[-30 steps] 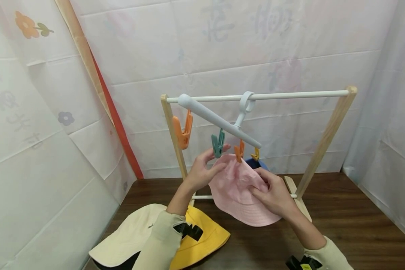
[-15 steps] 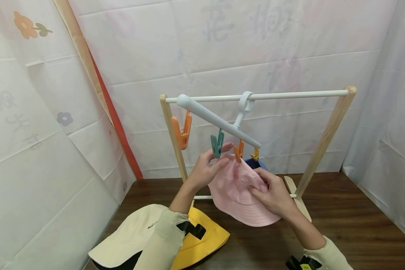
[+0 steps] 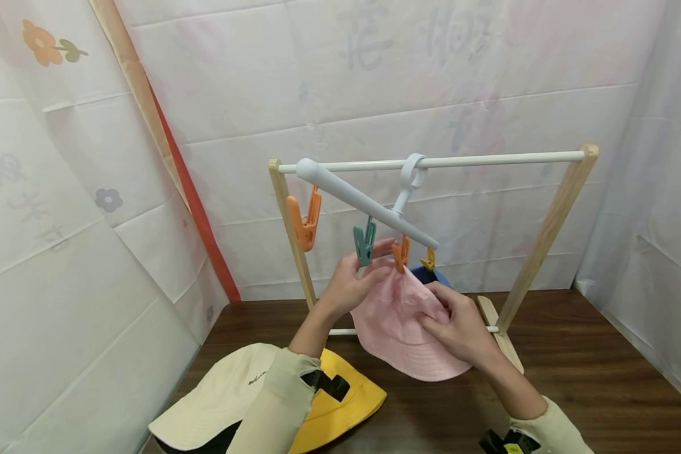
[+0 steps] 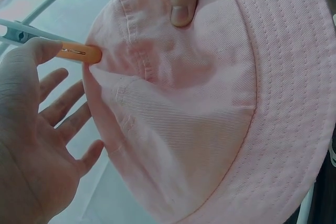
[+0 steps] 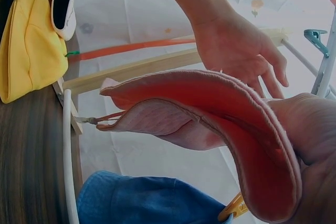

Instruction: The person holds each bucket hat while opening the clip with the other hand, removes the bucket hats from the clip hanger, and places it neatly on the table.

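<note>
A pink bucket hat [image 3: 400, 340] hangs by its crown from an orange clip [image 3: 400, 254] on the pale hanger [image 3: 352, 195]. My right hand [image 3: 465, 328] pinches the hat's side, its thumb [image 4: 182, 6] on the outer cloth in the left wrist view. Beside the crown is my left hand [image 3: 349, 284], fingers apart and reaching behind the hat's edge. In the left wrist view the left thumb overlaps the orange clip; whether it touches is unclear. A teal clip [image 3: 364, 241] hangs just above the left hand. The right fingertips behind the hat are hidden.
A blue hat [image 5: 142, 198] hangs from a yellow clip [image 5: 234, 206] behind the pink one. Another orange clip [image 3: 304, 221] is on the hanger's near end. The wooden stand's rod [image 3: 499, 161] carries the hanger. Cream [image 3: 221, 391] and yellow [image 3: 340, 403] hats lie on the table, front left.
My left hand has shifted slightly right, closer to the orange clip over the pink bucket hat. The right hand and hat have stayed nearly still.
</note>
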A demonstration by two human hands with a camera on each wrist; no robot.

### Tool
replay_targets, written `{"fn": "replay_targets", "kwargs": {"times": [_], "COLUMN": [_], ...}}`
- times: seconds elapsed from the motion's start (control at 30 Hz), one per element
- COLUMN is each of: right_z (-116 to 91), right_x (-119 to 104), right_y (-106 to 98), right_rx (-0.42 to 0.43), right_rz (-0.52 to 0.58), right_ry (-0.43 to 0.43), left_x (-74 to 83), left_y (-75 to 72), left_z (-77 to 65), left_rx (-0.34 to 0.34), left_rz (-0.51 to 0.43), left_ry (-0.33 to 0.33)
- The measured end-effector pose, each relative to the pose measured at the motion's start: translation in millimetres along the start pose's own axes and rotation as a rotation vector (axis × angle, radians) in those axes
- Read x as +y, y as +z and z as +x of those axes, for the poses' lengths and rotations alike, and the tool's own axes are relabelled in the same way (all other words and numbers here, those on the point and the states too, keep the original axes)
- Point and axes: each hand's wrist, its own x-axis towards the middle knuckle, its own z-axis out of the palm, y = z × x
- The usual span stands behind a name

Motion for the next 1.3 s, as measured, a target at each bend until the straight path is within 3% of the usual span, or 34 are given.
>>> {"fn": "replay_targets", "kwargs": {"times": [0.2, 0.8, 1.3], "right_z": [0, 0, -1], "right_x": [-1, -1, 0], "right_y": [0, 1, 2], "right_rx": [0.001, 0.003, 0.008], "right_rz": [0.0, -0.001, -0.007], "right_ry": [-0.002, -0.016, -0.014], "left_x": [-1.8, 3.3, 2.3], "left_y": [-0.2, 7.0, 8.0], "left_z": [2.6, 12.0, 12.3], "left_rx": [-0.002, 0.007, -0.004], "left_rz": [-0.014, -0.01, -0.065], "left_ry": [0.019, -0.056, -0.052]}}
